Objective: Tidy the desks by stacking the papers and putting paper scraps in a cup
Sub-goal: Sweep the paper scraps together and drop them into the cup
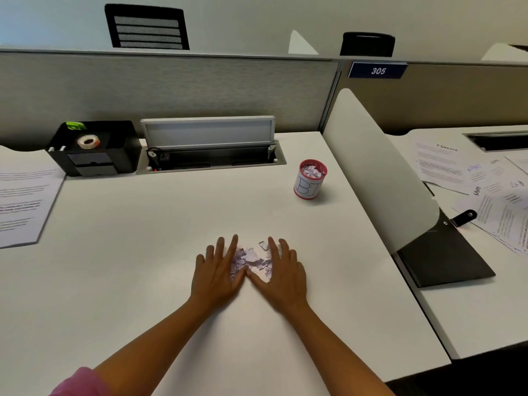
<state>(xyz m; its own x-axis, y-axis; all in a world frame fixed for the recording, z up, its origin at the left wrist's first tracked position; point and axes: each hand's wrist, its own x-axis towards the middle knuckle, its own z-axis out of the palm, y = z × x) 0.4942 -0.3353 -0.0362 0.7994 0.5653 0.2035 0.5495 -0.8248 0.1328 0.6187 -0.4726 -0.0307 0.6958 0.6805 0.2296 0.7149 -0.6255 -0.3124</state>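
Two hands flat on desk, fingers straight & spread: left hand and right hand flank scraps, thumbs nearly meeting at pile's near edge. Cup w/ scraps stands well beyond, to the right. Paper stack at far left; loose papers on next desk.

- The white worktop carried a red cup.
- Paper scraps lay nearer the viewer than the cup.
- A black organiser and printed sheet lay far left of the cup.
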